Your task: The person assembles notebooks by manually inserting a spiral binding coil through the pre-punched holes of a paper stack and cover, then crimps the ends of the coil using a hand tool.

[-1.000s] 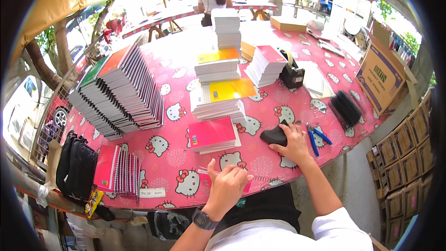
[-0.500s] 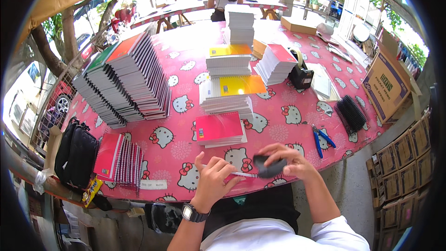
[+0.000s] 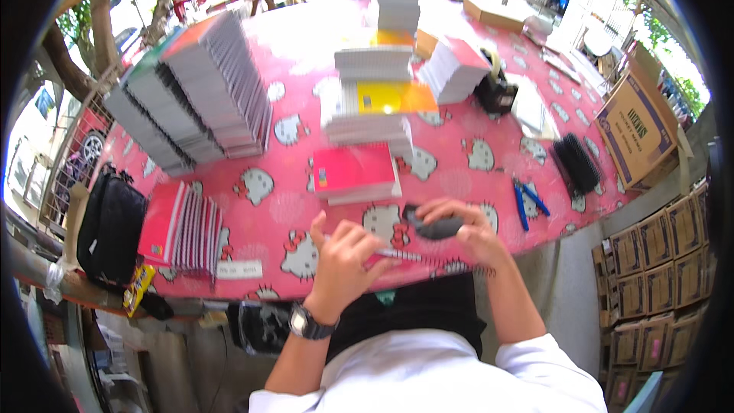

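Near the table's front edge, my left hand grips what looks like a thin notebook, seen almost edge-on and partly covered by my fingers. A dark spiral coil runs along its edge and sticks out to the right, under my right hand. My right hand is closed around a dark grey, rounded object whose kind I cannot make out. Just beyond my hands lies a small pile of notebooks with a red cover on top.
Tall notebook stacks stand at the left, behind red spiral notebooks and a black bag. Page stacks fill the middle. To the right are blue-handled pliers, black coils, a tape dispenser and a carton.
The view has tilted, so the table sits higher in the picture. My right hand has moved the dark object off the notebook's end, and the protruding coil now shows.
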{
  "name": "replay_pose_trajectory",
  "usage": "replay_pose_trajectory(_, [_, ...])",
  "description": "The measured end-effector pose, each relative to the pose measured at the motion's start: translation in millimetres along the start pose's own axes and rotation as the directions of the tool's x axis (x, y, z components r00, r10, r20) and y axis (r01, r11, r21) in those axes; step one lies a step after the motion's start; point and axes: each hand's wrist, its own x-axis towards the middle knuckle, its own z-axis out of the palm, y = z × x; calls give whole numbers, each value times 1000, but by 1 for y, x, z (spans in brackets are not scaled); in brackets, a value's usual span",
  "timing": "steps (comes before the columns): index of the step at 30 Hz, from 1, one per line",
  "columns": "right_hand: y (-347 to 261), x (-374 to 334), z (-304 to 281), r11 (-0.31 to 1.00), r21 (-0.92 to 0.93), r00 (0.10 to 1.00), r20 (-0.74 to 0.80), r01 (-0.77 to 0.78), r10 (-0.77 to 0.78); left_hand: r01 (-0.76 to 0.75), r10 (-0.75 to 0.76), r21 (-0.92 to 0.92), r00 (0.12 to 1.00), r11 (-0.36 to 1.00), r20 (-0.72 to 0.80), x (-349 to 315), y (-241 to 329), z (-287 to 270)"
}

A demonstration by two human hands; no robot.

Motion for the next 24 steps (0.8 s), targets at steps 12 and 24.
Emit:
replay_pose_trajectory(12, [-25, -7, -7, 999, -32, 990, 138, -22, 26, -4, 4, -8, 1000, 1000, 16, -2, -4, 3])
replay_pose_trajectory(24, [12, 2, 11, 968, -136, 976, 28, -209, 215, 78, -78, -85, 997, 993, -1, -6, -6, 2])
